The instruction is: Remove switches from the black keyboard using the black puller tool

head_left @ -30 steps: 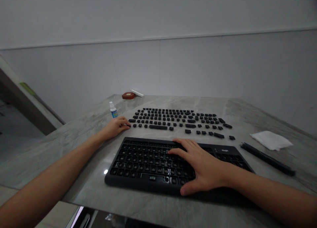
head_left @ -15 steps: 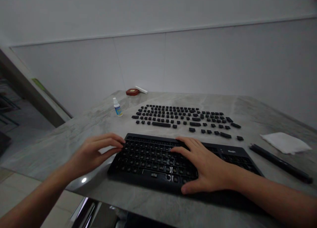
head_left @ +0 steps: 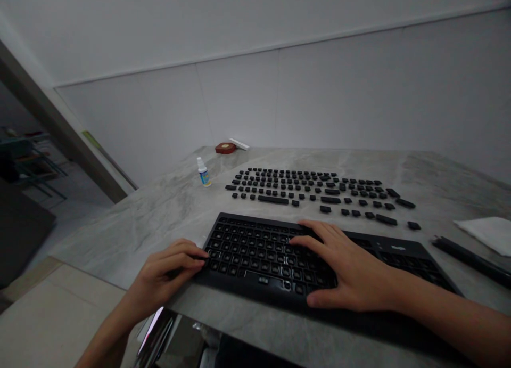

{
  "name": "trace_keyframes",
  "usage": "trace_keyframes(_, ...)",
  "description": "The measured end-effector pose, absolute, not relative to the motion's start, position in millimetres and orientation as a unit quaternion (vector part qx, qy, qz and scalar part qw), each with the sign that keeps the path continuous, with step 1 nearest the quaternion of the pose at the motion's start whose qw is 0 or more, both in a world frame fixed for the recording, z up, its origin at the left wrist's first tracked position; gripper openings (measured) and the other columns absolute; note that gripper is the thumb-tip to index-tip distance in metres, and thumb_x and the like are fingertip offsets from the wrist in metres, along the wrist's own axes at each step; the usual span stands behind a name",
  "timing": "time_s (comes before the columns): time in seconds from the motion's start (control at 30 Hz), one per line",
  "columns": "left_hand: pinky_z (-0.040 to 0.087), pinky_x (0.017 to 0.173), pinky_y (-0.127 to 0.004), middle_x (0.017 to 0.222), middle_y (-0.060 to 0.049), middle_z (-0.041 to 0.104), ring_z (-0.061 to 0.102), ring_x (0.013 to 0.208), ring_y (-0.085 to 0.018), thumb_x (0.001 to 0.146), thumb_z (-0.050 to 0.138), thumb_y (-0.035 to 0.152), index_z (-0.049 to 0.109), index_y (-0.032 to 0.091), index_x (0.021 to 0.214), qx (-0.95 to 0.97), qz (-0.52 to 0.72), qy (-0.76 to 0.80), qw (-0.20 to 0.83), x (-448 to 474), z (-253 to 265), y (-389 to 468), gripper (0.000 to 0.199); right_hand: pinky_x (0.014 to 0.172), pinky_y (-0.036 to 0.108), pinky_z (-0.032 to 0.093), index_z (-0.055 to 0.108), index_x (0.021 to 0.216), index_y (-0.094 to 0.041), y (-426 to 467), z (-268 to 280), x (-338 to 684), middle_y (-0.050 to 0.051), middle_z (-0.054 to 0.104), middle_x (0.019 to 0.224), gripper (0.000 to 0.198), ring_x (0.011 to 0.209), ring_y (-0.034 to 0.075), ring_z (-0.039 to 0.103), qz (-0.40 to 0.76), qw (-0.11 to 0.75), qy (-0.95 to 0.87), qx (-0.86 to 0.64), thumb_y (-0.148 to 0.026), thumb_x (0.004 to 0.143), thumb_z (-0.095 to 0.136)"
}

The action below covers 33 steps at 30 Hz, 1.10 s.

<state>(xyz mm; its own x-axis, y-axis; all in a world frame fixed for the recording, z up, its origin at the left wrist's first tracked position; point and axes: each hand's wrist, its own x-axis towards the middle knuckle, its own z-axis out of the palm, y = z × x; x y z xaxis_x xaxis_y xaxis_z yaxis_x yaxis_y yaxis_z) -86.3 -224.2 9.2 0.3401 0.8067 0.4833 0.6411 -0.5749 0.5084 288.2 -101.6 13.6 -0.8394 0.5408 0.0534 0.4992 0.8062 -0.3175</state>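
Note:
A black keyboard [head_left: 255,251] with its keycaps off lies at a slant on the table, its key sockets bare. My right hand [head_left: 343,272] spans it, the thumb on its front edge and the spread fingers reaching toward its back edge. At the keyboard's left edge, the fingertips of my left hand [head_left: 171,267] are drawn together and touch the frame. Whether something small sits in that pinch is too dark to see. Behind the keyboard, the loose black keycaps [head_left: 287,186] are laid out in rows, a long spacebar [head_left: 273,199] among them.
A small white spray bottle [head_left: 204,173] with a blue label stands at the back left. Beyond it are a reddish-brown case [head_left: 225,148] and a white flat piece [head_left: 239,144]. On the right lie a black bar [head_left: 473,259] and a white cloth or tissue [head_left: 487,232].
My left hand has moved along the keyboard's left edge toward me, its fingertips now closer together. My right hand keeps its place on the keyboard. The view has shifted, moving the scene rightward.

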Motion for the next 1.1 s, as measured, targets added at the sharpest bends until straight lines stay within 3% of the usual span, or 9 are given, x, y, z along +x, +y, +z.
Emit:
trace_keyframes(0.17, 0.054, 0.081, -0.024, 0.103, -0.003, 0.069, 0.066, 0.093, -0.013, 0.090, 0.060, 0.008, 0.068, 0.019, 0.087, 0.781, 0.361, 0.481, 0.169, -87.3, 6.5, -223.6, 0.015, 0.107, 0.061, 0.035, 0.051, 0.138, -0.022, -100.7, 11.4, 287.6, 0.019, 0.034, 0.147, 0.081, 0.134, 0.041, 0.036, 0.141, 0.094, -0.946, -0.275, -0.073, 0.076, 0.060)
trace_keyframes(0.37, 0.054, 0.079, -0.025, 0.100, -0.003, 0.070, 0.066, 0.092, -0.013, 0.088, 0.063, 0.011, 0.068, 0.021, 0.094, 0.780, 0.362, 0.480, 0.174, -86.7, 8.5, -223.3, 0.013, 0.108, 0.059, 0.035, 0.051, 0.137, -0.022, -101.9, 13.3, 288.1, 0.018, 0.034, 0.147, 0.072, 0.135, 0.039, 0.036, 0.140, 0.095, -0.948, -0.269, -0.067, 0.082, 0.057)
trace_keyframes(0.67, 0.054, 0.084, -0.027, 0.101, -0.002, 0.070, 0.066, 0.095, -0.014, 0.089, 0.062, 0.011, 0.069, 0.023, 0.100, 0.771, 0.361, 0.497, 0.168, -87.4, 7.5, -223.1, 0.017, 0.109, 0.059, 0.034, 0.052, 0.137, -0.022, -100.8, 11.5, 287.4, 0.018, 0.036, 0.147, 0.067, 0.136, 0.038, 0.035, 0.141, 0.106, -0.948, -0.265, -0.063, 0.084, 0.057)
trace_keyframes(1.1, 0.055, 0.078, -0.027, 0.099, -0.006, 0.070, 0.067, 0.090, -0.016, 0.090, 0.059, 0.012, 0.069, 0.018, 0.088, 0.780, 0.357, 0.491, 0.149, -82.5, 11.7, -224.1, 0.012, 0.107, 0.060, 0.036, 0.053, 0.135, -0.021, -101.2, 14.1, 286.9, 0.019, 0.037, 0.146, 0.064, 0.134, 0.039, 0.038, 0.143, 0.109, -0.948, -0.264, -0.061, 0.085, 0.057)
